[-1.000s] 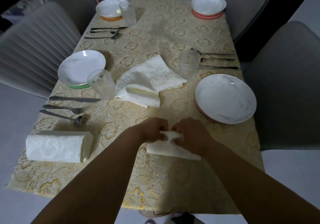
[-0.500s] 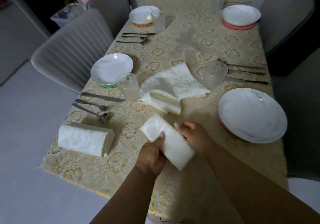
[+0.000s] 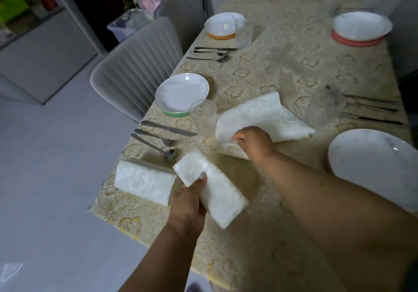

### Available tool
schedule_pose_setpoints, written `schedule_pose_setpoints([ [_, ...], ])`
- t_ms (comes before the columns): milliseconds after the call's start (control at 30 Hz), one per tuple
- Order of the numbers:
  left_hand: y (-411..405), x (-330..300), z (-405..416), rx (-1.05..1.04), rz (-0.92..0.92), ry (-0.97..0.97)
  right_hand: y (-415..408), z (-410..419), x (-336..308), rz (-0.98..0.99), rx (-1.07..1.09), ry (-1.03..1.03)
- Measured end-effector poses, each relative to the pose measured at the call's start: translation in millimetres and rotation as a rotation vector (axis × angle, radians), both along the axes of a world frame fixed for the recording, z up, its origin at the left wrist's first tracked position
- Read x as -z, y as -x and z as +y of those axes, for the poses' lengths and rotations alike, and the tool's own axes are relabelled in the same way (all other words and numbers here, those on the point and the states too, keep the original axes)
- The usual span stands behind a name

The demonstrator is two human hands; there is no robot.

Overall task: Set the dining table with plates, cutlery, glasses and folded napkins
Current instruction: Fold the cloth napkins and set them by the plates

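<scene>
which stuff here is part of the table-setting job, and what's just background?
Job:
left hand gripping folded napkin
right hand on napkin pile
placed napkin
plates
cutlery
glasses

Background:
chairs
bin
cabinet

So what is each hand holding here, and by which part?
Left hand grips the folded napkin around its middle, thumb on top. Right hand pinches the near edge of the unfolded napkins.

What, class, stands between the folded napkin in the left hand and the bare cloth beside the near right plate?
Only the right forearm crosses that path; the folded napkin, gripped by the left hand, meets nothing else before the plate.
</scene>
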State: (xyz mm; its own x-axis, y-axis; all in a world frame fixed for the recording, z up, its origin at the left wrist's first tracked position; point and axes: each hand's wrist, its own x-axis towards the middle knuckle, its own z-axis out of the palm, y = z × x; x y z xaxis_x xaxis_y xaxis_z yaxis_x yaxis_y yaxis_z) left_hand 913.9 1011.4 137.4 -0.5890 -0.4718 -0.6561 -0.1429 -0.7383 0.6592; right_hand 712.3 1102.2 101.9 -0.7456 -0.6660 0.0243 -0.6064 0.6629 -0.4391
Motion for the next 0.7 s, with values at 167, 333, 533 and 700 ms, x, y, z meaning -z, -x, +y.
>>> schedule_pose_setpoints([
  [167,-0.6,-8.9,-21.0,0.07,-0.002,-0.031,-23.7,0.2,-2.1,0.082,-0.015,-0.096],
  [333,-2.1,-17.2,-41.4,0.165,-0.011,-0.018,-16.7,-17.5,-14.6,0.057,0.088,-0.208],
  [533,-17.0,-25.5,-69.8,0.245,-0.045,0.003,-55.7,-8.6,-25.6,-0.229,0.146,-0.365],
  [700,-35.0,-29.4,-90.8,0.197,-0.035,-0.048,-103.1,5.9,-43.7,-0.28,0.113,-0.582],
])
